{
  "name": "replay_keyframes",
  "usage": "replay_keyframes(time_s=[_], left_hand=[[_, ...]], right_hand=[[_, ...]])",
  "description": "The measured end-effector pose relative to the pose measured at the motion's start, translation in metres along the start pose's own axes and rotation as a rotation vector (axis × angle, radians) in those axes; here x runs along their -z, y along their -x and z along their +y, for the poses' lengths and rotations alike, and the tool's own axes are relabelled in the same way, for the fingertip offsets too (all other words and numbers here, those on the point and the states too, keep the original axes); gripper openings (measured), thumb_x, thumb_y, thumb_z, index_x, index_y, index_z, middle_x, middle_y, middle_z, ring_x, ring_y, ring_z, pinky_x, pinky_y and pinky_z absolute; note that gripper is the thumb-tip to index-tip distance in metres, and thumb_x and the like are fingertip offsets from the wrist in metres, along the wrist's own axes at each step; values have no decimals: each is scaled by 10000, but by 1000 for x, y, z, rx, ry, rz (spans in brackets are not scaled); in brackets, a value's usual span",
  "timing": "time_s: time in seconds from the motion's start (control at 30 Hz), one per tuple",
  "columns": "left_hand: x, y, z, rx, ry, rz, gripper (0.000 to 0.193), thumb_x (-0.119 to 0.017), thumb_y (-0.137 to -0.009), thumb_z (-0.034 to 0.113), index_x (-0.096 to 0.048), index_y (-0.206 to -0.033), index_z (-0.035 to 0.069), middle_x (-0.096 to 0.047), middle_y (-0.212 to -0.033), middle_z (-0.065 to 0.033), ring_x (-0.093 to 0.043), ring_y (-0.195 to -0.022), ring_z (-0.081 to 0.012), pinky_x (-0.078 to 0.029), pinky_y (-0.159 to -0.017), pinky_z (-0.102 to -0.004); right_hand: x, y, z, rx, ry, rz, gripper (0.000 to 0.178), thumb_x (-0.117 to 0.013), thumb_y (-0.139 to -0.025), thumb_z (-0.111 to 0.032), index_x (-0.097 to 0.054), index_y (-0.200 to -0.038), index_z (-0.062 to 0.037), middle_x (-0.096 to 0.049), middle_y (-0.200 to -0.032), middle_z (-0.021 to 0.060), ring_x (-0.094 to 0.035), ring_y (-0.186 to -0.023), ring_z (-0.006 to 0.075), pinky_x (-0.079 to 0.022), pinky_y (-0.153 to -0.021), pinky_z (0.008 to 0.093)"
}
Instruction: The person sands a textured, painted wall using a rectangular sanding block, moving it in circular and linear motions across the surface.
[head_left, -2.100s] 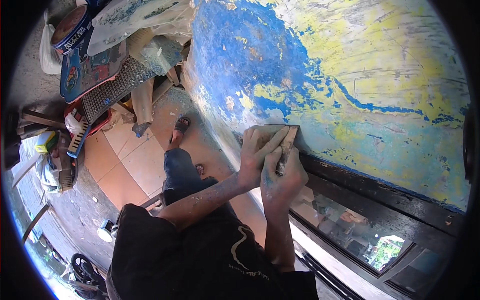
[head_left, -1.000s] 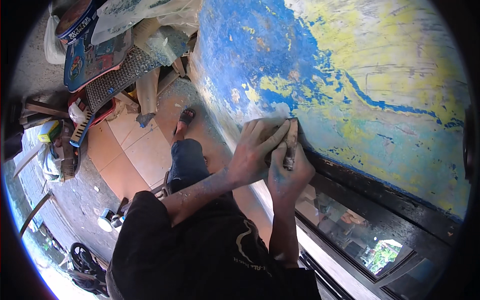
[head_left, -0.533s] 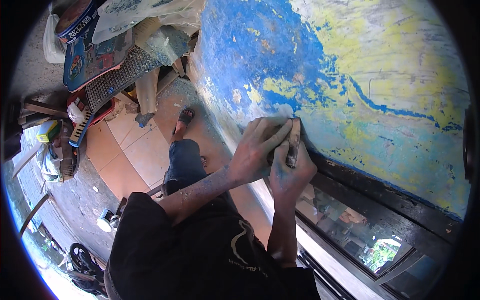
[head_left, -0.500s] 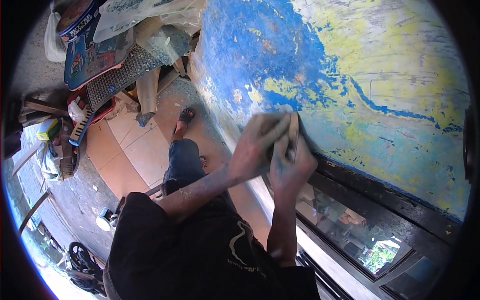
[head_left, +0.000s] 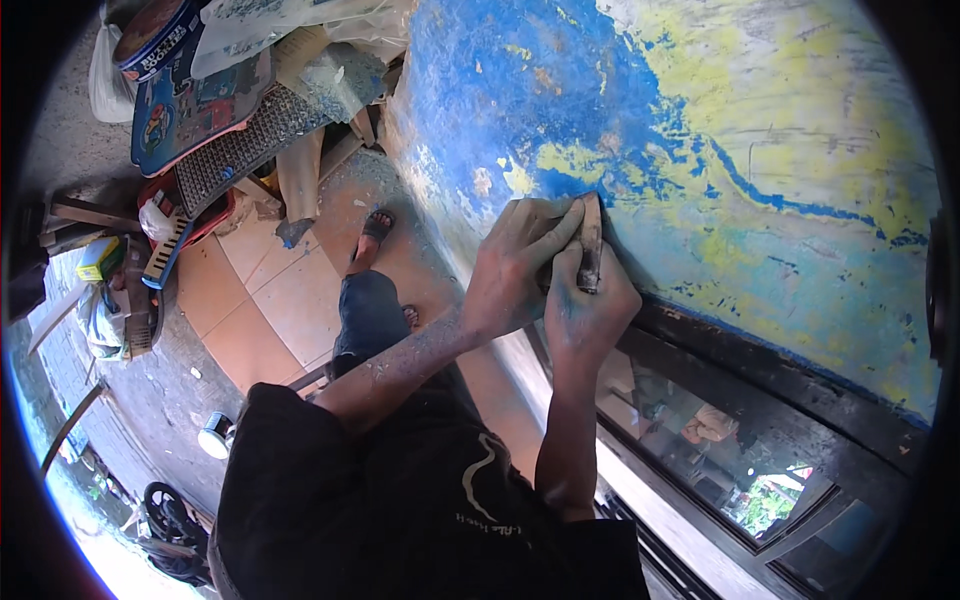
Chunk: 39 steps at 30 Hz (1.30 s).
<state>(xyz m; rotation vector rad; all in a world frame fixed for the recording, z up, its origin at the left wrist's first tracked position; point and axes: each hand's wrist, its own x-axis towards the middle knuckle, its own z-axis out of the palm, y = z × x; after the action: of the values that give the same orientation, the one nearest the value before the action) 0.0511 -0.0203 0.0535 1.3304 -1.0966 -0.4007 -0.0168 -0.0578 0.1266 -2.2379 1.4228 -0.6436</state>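
Observation:
Both of my hands are closed around a short, flat scraper [head_left: 590,240] with a worn, pale surface. Its tip is up against the painted wall [head_left: 540,90], where blue, yellow and pale green paint is patchy and flaking. My left hand [head_left: 508,268] presses on the scraper from the left with bent fingers. On its lower end sits my right hand [head_left: 592,318], thumb and fingers pinching it. Dust and blue paint smears cover the skin. The fingers hide part of the scraper and the exact contact with the wall.
Below the paint runs a dark window frame [head_left: 740,350] with a reflecting pane [head_left: 690,440]. At the upper left are stacked boards [head_left: 205,105], a round tin [head_left: 155,40], plastic sheeting and a red basket [head_left: 205,222]. Orange floor tiles [head_left: 265,340] lie beside my sandalled feet.
My hands and the scraper have shifted slightly upward along the wall. More of the scraper now shows between my hands. The whole view has also moved a little.

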Motion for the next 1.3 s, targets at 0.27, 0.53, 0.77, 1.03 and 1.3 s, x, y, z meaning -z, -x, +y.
replay_keyframes(time_s=[0.27, 0.53, 0.77, 1.03, 1.3], left_hand=[[-2, 8, 0, -34, -22, -52, 564, -700, -684, 64, -557, -1230, 52, -542, -1157, -145, -536, -1026, -300, -463, -848, -366], [0, 5, 1, -40, -64, -37, 577, -700, -675, 66, -551, -1232, 39, -546, -1097, -140, -521, -989, -297, -442, -835, -366], [3, -3, 10, -51, -56, -53, 563, -701, -683, 81, -559, -1226, 47, -548, -1102, -126, -523, -973, -292, -414, -849, -400], [2, -16, 4, 13, -63, -40, 689, -685, -605, 77, -516, -1273, 77, -502, -1130, -129, -472, -1017, -322, -381, -869, -416], [9, -5, 5, -75, -25, -40, 562, -691, -694, 76, -543, -1234, 30, -574, -1111, -133, -537, -982, -291, -401, -843, -398]], right_hand=[[-8, 22, 15, 57, -73, 160, 136, -573, -814, -40, -595, -889, 71, -604, -691, 213, -644, -628, 205, -478, -564, 307], [-11, 13, 17, -3, -172, 105, 156, -585, -818, -50, -612, -914, 70, -587, -655, 199, -629, -598, 156, -469, -532, 301], [3, 12, 0, -51, -124, 52, 265, -544, -828, -8, -597, -1072, 83, -665, -862, 167, -617, -752, 115, -491, -650, 260], [5, 1, -1, 38, -160, 125, 255, -535, -808, 4, -599, -1039, 93, -666, -824, 138, -559, -707, 83, -471, -650, 258], [1, 14, 3, 5, -119, 152, 163, -551, -824, -22, -596, -919, 103, -635, -746, 195, -566, -667, 104, -470, -607, 303]])
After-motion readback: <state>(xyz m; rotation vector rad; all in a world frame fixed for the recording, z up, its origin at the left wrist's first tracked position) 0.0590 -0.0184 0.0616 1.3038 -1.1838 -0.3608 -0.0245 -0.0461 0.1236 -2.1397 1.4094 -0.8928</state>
